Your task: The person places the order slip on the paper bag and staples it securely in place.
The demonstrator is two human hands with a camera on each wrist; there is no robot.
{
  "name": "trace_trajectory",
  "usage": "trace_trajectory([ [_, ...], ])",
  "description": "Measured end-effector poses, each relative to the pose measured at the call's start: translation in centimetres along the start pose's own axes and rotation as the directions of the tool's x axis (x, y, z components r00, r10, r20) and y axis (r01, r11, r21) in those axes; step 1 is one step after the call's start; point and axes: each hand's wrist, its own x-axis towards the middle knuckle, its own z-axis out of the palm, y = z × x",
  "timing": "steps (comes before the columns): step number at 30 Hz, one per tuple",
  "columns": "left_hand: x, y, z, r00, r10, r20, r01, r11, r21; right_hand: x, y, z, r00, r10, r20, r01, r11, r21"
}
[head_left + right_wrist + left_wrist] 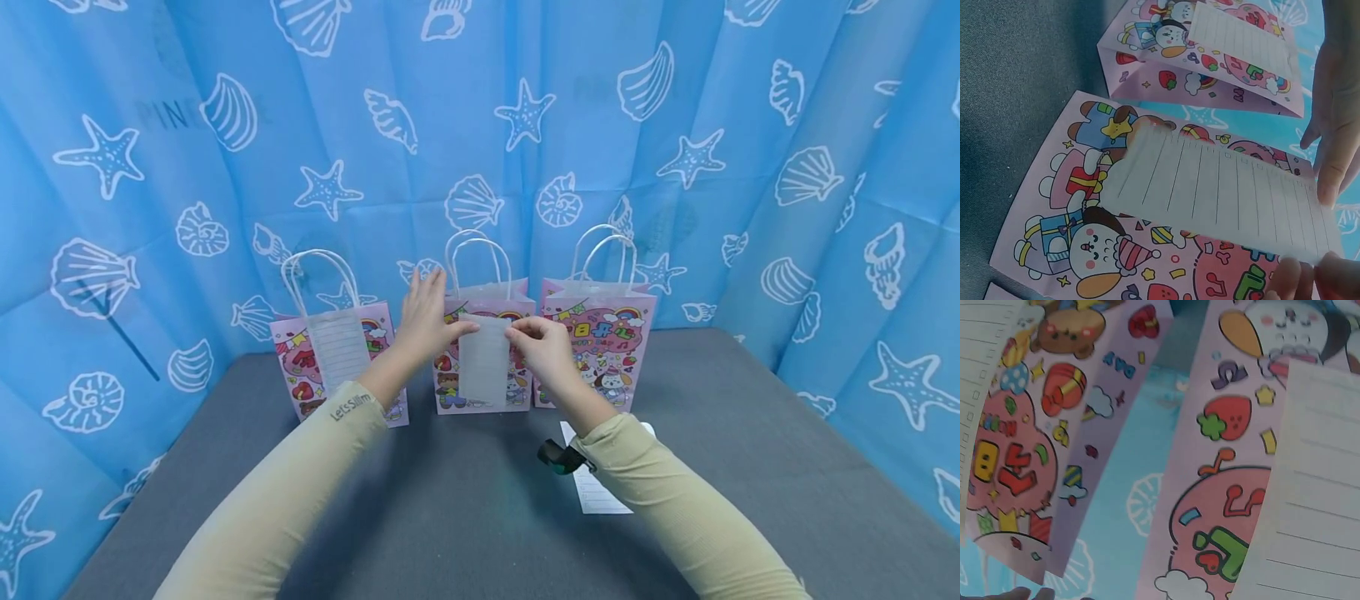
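Note:
A lined sheet of paper (483,367) lies against the front of the middle pink cartoon gift bag (450,398). My right hand (546,348) pinches the sheet's top right corner between thumb and fingers. At the top left corner, the thumb of my left hand (425,321) presses on the paper, while its other fingers extend straight up beside the bag's white handles. In the right wrist view, the ruled lines and small checkboxes on the sheet (1210,187) show clearly, with both hands at its top edge.
To the left stands a matching bag (291,360) with a lined sheet (337,350) on its front. Another such bag (637,333) stands on the right. A lined sheet (600,496) lies on the grey table (450,517), partly under my right forearm. Behind hangs a blue shell-patterned curtain (480,108).

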Motion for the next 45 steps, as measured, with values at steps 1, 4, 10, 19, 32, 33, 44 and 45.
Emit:
trace_trajectory([
  [1,0.3,-0.1,-0.1,1.000,-0.006,0.015,0.006,1.000,0.013,0.1,0.0,0.1,1.000,-0.003,0.000,0.003,1.000,0.003],
  [4,0.9,-0.5,-0.3,0.999,-0.016,0.042,0.014,0.999,0.047,0.3,0.0,0.2,1.000,-0.004,-0.004,0.004,1.000,0.017],
  [10,1.6,-0.7,-0.4,0.998,-0.020,0.059,0.017,0.998,0.054,0.7,-0.1,0.6,0.999,-0.025,-0.037,0.025,1.000,0.009],
  [19,2.3,-0.6,0.1,0.998,-0.052,0.041,0.054,0.997,-0.050,1.2,-0.2,0.9,0.998,-0.020,-0.052,0.022,0.999,0.050],
  [32,2.3,-0.8,1.3,0.996,-0.090,0.015,0.091,0.961,-0.261,1.9,-0.3,1.4,0.920,-0.365,-0.145,0.320,0.911,-0.260],
  [33,2.3,-0.8,1.4,0.996,-0.088,0.016,0.089,0.960,-0.266,2.0,-0.5,1.4,0.902,-0.409,-0.137,0.350,0.881,-0.319],
  [44,2.6,-1.1,1.1,0.997,-0.049,0.062,0.066,0.951,-0.302,3.6,-3.0,0.8,0.942,-0.335,0.027,0.274,0.717,-0.641],
  [45,2.6,-1.1,1.0,0.997,-0.051,0.064,0.068,0.951,-0.301,3.7,-3.0,0.9,0.943,-0.331,0.023,0.267,0.717,-0.644],
])
